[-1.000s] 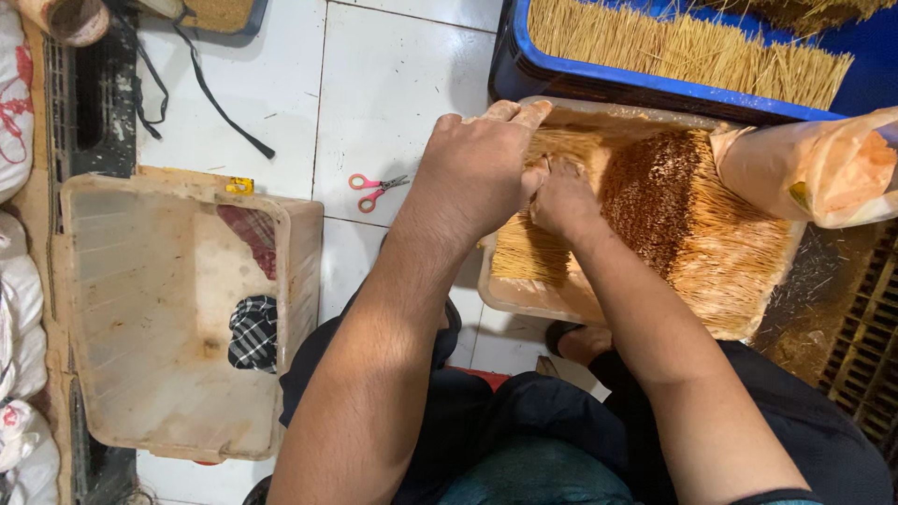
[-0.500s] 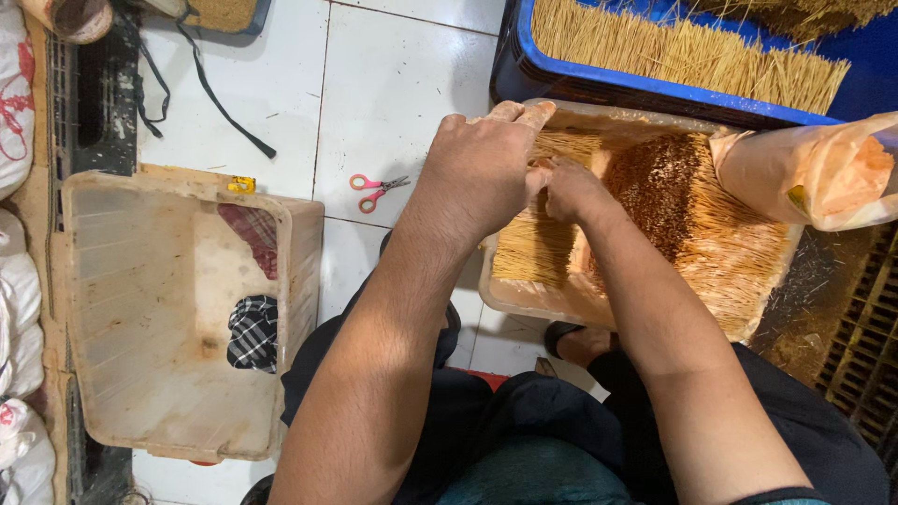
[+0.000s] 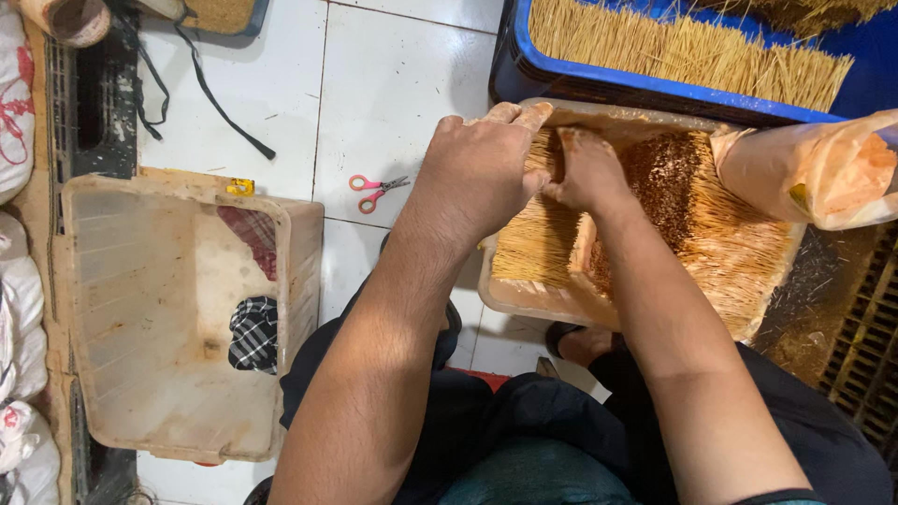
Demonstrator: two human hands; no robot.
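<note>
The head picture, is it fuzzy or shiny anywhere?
In the head view most is sharp: the pink scissors and the thin sticks under the left hand and right hand show crisp. The white floor gleams softly, and the orange bag looks slightly blurred.

The floor (image 3: 393, 84) is made of big white tiles with thin dark lines between them. The light is bright and even. A stained, see-through tub (image 3: 178, 318) sits on the floor at the left, and a checked cloth (image 3: 253, 332) shows through its side. Small pink scissors (image 3: 377, 190) lie on the tiles just beside it. A black cord (image 3: 201, 89) runs across the floor near the top. White sacks (image 3: 19, 309) line the left edge. A dark grate (image 3: 865, 365) covers the floor at the far right.
</note>
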